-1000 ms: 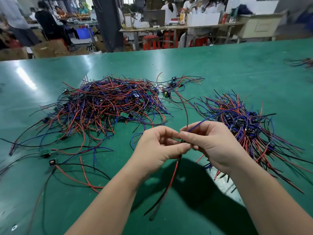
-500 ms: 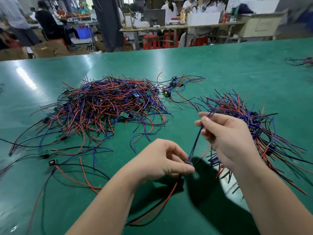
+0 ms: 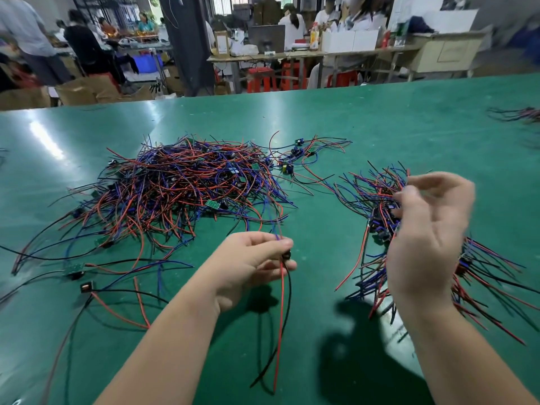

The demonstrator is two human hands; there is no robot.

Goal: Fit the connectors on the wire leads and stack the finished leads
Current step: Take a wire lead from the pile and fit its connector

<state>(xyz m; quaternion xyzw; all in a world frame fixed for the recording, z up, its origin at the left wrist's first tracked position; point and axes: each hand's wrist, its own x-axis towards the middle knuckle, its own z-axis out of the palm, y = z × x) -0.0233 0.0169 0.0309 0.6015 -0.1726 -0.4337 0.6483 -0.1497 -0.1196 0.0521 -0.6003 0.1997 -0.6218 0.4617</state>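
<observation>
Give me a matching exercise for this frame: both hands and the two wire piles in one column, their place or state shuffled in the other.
1. left hand
2. right hand
3. large wire pile
4. smaller wire pile

A. on the right of the table, partly behind a hand
B. pinches a lead, red and black wires hanging below
C. raised, fingers loose, blurred
D. spread left of centre, beyond the hands

Pairs: 1-B, 2-C, 3-D, 4-A

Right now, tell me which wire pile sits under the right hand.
The smaller pile on the right, partly hidden by the right hand; the big tangle lies further left.
</observation>
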